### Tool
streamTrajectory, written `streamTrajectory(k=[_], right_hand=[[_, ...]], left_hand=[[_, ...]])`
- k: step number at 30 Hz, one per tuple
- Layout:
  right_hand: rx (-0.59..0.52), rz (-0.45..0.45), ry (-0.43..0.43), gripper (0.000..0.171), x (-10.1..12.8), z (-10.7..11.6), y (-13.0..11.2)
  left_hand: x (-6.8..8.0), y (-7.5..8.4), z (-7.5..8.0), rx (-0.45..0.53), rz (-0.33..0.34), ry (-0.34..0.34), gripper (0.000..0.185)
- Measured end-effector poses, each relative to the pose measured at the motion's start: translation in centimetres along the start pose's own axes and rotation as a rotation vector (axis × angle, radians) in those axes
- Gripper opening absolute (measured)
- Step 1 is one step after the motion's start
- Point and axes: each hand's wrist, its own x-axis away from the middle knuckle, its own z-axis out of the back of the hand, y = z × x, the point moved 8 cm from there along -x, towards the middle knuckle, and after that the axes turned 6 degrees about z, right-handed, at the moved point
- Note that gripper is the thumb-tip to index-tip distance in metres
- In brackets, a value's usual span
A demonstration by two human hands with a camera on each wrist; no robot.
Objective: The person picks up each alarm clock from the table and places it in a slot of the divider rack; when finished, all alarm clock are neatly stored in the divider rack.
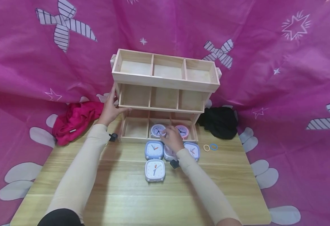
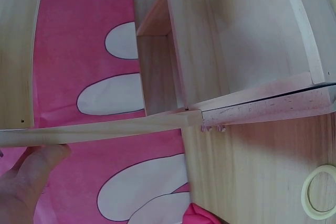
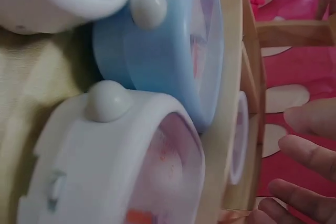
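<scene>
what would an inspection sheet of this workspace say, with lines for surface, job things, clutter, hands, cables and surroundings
Surface: wood-grain table.
Job's things: three-tier wooden organizer; purple round clock in the bottom tier's middle compartment, pink round clock in its right one; four squarish clocks on the table in front, one partly hidden.
Clutter: red cloth at left, black cloth at right, beige ring and blue ring near it.
Hands: left hand against the organizer's left side; right hand over the bottom tier, contact with the purple clock unclear.
Cables: nothing seen.
Surroundings: pink patterned curtain.
</scene>
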Motion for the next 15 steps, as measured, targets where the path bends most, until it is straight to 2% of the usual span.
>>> streamTrajectory(k=[4, 9, 15], right_hand=[[-0.016, 0.033, -0.003, 0.022, 1.8, 1.2, -1.2], [-0.019, 0.067, -0.061, 0.023, 4.3, 2.0, -2.4], [-0.036, -0.003, -0.253, 0.047, 8.4, 1.4, -2.4]], left_hand=[[0.0, -0.1, 0.2, -0.005, -0.007, 0.009, 0.137], [-0.1, -0.2, 0.2, -0.008, -0.007, 0.013, 0.137], [-0.1, -0.1, 0.1, -0.006, -0.008, 0.010, 0.137]])
